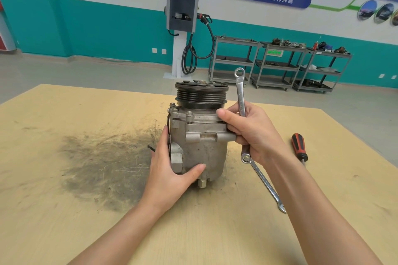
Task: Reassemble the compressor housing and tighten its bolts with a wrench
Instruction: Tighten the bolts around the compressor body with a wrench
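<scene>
A grey metal compressor [202,142] stands upright on the wooden table [64,211], its black grooved pulley [201,95] on top. Bolt heads [189,114] show on the flange below the pulley. My left hand [172,170] cups the lower left side of the housing, thumb across the front. My right hand [252,133] grips a silver ring wrench [240,90] that points up, while its thumb and fingers press the housing's right side. The wrench's lower end is hidden behind my hand.
A second silver wrench [261,180] lies on the table right of the compressor. A red and black screwdriver [299,146] lies further right. A dark greasy smear [103,163] covers the table at left. Metal shelf carts [277,64] and a charger post [182,28] stand beyond.
</scene>
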`<state>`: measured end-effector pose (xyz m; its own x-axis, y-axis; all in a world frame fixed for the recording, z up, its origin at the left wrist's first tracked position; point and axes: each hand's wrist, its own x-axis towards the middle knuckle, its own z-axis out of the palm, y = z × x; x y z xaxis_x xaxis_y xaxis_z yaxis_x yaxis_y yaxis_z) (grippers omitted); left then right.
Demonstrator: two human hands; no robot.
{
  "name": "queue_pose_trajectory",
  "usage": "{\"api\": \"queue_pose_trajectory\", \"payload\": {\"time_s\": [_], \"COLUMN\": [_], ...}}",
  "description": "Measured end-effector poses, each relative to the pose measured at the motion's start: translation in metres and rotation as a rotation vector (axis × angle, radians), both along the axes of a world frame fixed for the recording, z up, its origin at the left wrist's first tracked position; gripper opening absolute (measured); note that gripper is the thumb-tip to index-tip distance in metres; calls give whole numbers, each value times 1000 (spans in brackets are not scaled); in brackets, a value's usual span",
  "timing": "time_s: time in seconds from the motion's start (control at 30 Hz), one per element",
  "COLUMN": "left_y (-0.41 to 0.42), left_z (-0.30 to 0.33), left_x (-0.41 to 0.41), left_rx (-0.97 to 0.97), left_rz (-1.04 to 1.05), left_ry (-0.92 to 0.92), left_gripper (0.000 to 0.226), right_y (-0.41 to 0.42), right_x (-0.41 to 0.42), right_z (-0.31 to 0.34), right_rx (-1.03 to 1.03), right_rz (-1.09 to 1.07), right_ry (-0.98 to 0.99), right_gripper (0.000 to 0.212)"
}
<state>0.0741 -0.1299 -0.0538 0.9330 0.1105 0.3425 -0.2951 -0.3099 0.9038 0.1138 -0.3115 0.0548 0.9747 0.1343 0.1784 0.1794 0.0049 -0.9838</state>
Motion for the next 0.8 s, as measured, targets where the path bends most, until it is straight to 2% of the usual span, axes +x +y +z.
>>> {"api": "queue_pose_trajectory", "payload": {"time_s": [0.23,0.43,0.53,0.63,0.7,0.8], "left_y": [0,-1,-1,-1,-2,-2], "left_z": [1,1,2,2,3,4], "left_x": [-1,-1,-1,-1,-2,-3], "left_rx": [8,8,5,4,1,-8], "left_rz": [5,4,4,-5,-6,-10], "left_ry": [0,0,-3,-5,-8,-7], "left_gripper": [116,116,117,117,117,118], "right_y": [-6,2,-2,-7,-5,2], "right_x": [-1,-2,-3,-3,-3,-3], "right_z": [3,1,4,7,6,2], "right_rx": [90,-7,26,48,44,13], "right_rz": [151,-27,65,127,99,-15], "right_ry": [43,2,30,63,58,15], "right_gripper": [14,18,10,13,11,18]}}
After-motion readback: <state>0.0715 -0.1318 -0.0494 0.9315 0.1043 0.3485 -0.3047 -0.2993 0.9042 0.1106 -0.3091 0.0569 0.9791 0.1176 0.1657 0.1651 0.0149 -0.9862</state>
